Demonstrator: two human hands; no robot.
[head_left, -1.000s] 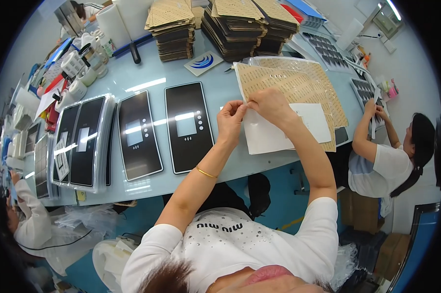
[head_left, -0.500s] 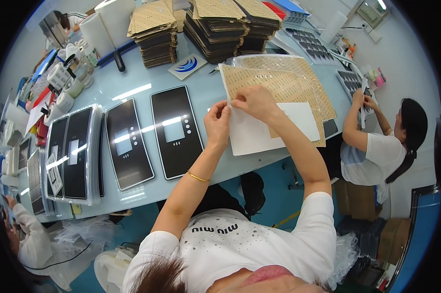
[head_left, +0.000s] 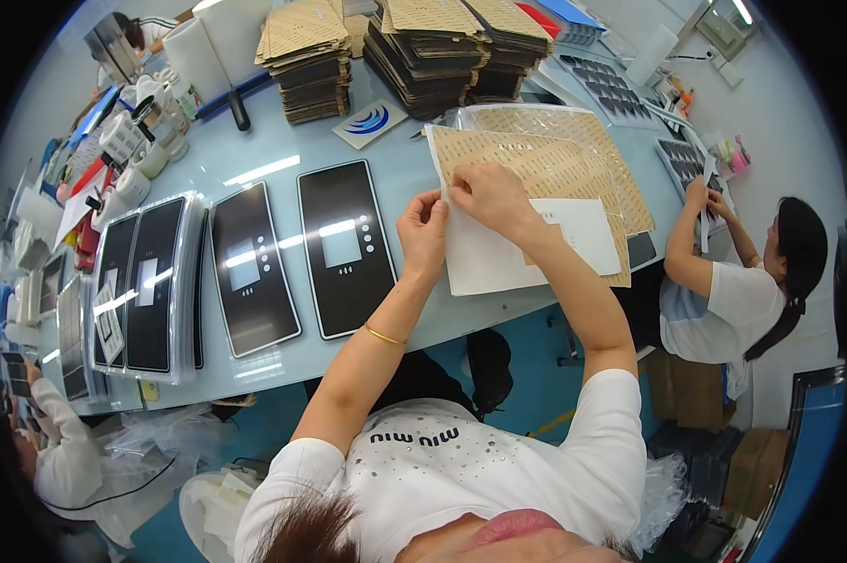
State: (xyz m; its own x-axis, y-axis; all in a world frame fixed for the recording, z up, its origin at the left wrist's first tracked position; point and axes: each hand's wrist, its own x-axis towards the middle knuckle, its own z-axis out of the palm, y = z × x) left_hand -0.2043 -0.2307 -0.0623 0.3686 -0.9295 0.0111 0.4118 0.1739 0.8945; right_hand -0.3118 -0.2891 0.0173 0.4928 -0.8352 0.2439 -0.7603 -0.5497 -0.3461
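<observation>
My left hand (head_left: 424,230) is closed at the left edge of a tan patterned backing sheet (head_left: 480,148), its thumb and forefinger pinched together. Close beside it, my right hand (head_left: 495,199) bends over the same edge, fingertips pinching the sheet. What exactly lies between the fingertips is too small to make out. Below my right wrist, a white paper sheet (head_left: 484,263) covers the lower part of the tan one. Two black rectangular panels with a pale window lie to the left: a nearer panel (head_left: 346,249) and a farther panel (head_left: 254,272).
Stacks of tan-backed black sheets (head_left: 303,66) stand at the back. A card with a blue swirl (head_left: 370,123) lies before them. Wrapped black panels (head_left: 151,291) are piled at left, near bottles (head_left: 146,159). A co-worker (head_left: 733,291) handles a strip at right; another person's sleeve (head_left: 67,446) shows lower left.
The whole view has shifted slightly. Both my hands stay at the same sheet edge with barely any movement. At the far left, a dark flat thing now shows by the other person's hand.
</observation>
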